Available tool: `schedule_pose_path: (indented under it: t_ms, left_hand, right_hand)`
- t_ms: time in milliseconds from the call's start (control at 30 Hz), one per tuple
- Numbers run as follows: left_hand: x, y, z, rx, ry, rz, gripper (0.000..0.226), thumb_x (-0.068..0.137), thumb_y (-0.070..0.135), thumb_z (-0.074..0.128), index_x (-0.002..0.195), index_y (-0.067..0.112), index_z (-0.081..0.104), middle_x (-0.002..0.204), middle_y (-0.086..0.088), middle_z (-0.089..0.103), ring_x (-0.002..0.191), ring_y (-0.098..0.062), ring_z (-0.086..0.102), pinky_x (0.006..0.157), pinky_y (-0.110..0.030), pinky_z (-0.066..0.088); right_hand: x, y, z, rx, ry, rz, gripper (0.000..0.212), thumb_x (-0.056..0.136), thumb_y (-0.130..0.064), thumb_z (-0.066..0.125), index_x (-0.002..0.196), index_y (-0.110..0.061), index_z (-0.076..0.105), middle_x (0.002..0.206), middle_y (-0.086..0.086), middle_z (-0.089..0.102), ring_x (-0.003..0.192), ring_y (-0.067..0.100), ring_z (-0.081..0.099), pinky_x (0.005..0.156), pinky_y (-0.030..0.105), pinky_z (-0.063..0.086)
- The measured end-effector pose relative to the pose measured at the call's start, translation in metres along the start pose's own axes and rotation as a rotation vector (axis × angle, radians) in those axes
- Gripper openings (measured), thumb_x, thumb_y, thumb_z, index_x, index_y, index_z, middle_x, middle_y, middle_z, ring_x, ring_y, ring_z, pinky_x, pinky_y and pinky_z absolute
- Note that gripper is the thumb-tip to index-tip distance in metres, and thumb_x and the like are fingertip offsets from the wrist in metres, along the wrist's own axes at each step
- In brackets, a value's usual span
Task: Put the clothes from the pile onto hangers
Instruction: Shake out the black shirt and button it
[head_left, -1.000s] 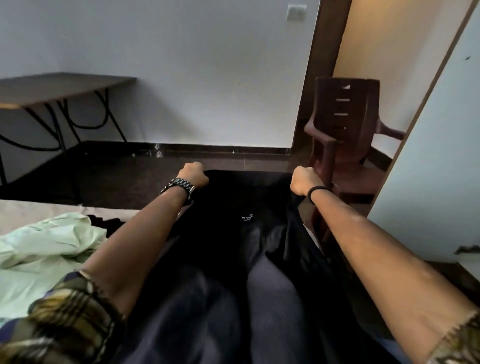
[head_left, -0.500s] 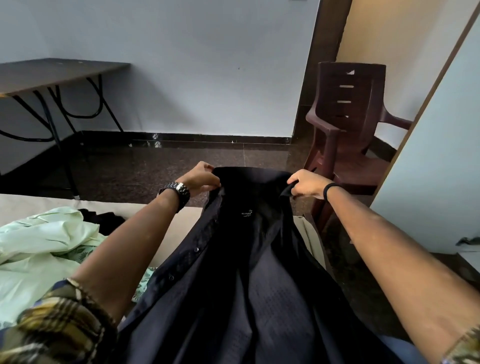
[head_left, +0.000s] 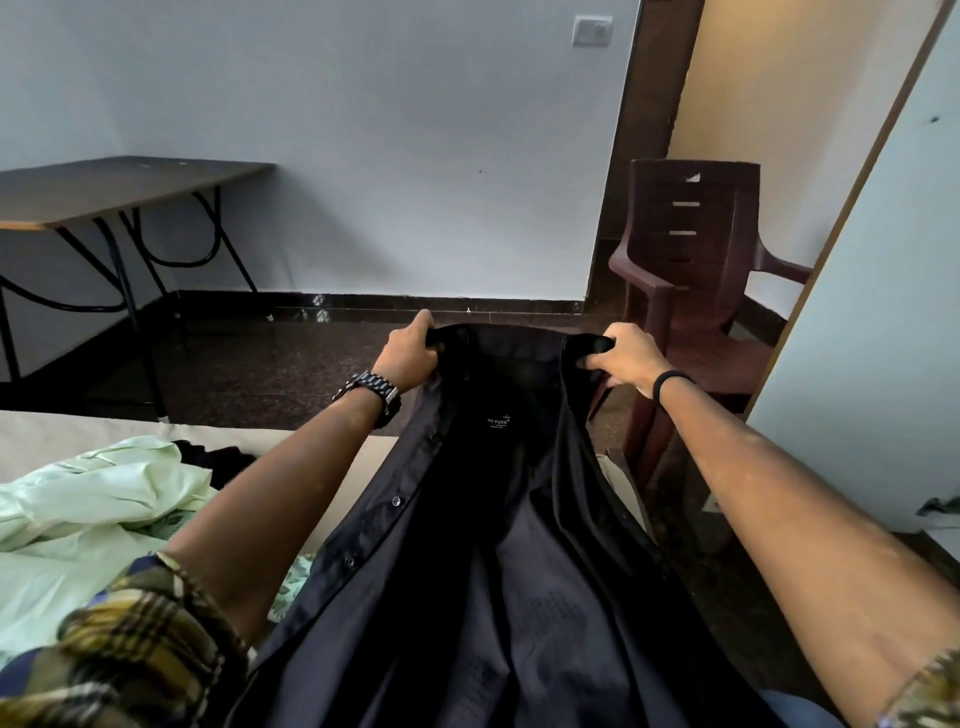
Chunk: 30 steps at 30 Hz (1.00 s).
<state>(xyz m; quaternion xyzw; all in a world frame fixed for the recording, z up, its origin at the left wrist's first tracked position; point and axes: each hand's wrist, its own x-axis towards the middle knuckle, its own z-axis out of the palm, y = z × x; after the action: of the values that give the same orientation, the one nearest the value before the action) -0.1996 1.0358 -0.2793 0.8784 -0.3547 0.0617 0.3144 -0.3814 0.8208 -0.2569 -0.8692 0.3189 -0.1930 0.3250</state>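
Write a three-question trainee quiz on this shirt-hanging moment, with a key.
1. True or false: both hands, left hand and right hand, grip the black shirt.
2. Which wrist wears the watch? A) left B) right
3. Fill in: the pale green garment lies on the person's ____ side.

Key: 1 true; 2 A; 3 left.

A single wide-angle view looks out from the person's head, facing forward and tilted downward. It sits close over both forearms, which stretch away from the lower corners toward mid-frame. Beyond them it takes in the dark polished floor (head_left: 249, 364), the pale grey wall (head_left: 363, 130) and a brown plastic armchair (head_left: 691, 249) at right. Straight edges bow near the borders.
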Motion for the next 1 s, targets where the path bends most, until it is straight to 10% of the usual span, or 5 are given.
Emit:
schedule_pose_path:
  t_ms: [200,467,667,867,1000]
  left_hand:
    - [0.009,0.03,-0.053,-0.222,-0.033,-0.071,0.042,0.089,0.013,0.062,0.122,0.005,0.038,0.101,-0.016,0.054,0.097,-0.031,0.055,0.074,-0.031,0.04]
    - [0.031,0.124,-0.211,-0.507,0.18,0.087,0.008,0.089,0.01,0.045,0.092,0.011,0.052,0.095,-0.013,0.058,0.087,-0.022,0.052,0.076,-0.033,0.042]
    - [0.009,0.205,-0.337,-0.284,0.288,0.307,0.049,0.079,0.025,0.073,0.114,0.012,0.042,0.107,-0.007,0.054,0.096,-0.023,0.054,0.084,-0.038,0.049]
    - [-0.038,0.278,-0.433,-0.022,0.259,0.454,0.016,0.078,0.024,0.05,0.071,0.011,0.044,0.067,-0.001,0.042,0.06,-0.019,0.036,0.054,-0.027,0.03]
    - [-0.075,0.311,-0.489,-0.14,0.261,0.466,0.027,0.086,-0.009,0.04,0.095,0.01,0.056,0.078,-0.006,0.054,0.064,-0.016,0.05,0.045,-0.018,0.043]
  right_hand:
    - [-0.008,-0.049,-0.041,0.077,0.116,-0.101,0.059,0.076,-0.004,0.074,0.125,-0.009,0.041,0.108,0.011,0.048,0.088,0.02,0.048,0.073,0.033,0.044]
    - [-0.035,-0.157,-0.16,0.394,0.165,-0.385,0.041,0.083,0.021,0.049,0.082,-0.019,0.056,0.077,0.007,0.055,0.069,0.016,0.054,0.053,0.021,0.048]
    - [-0.095,-0.247,-0.251,-0.041,0.419,-0.629,0.007,0.087,-0.007,0.065,0.092,-0.003,0.066,0.088,0.008,0.063,0.08,0.02,0.057,0.064,0.022,0.047]
    - [-0.153,-0.312,-0.314,-0.108,0.435,-0.717,0.006,0.093,-0.015,0.059,0.094,-0.012,0.054,0.089,0.004,0.057,0.074,0.019,0.062,0.042,0.017,0.045]
    - [-0.191,-0.339,-0.348,0.096,0.264,-0.805,0.008,0.092,-0.002,0.057,0.1,0.0,0.057,0.092,0.015,0.062,0.076,0.025,0.067,0.053,0.029,0.057]
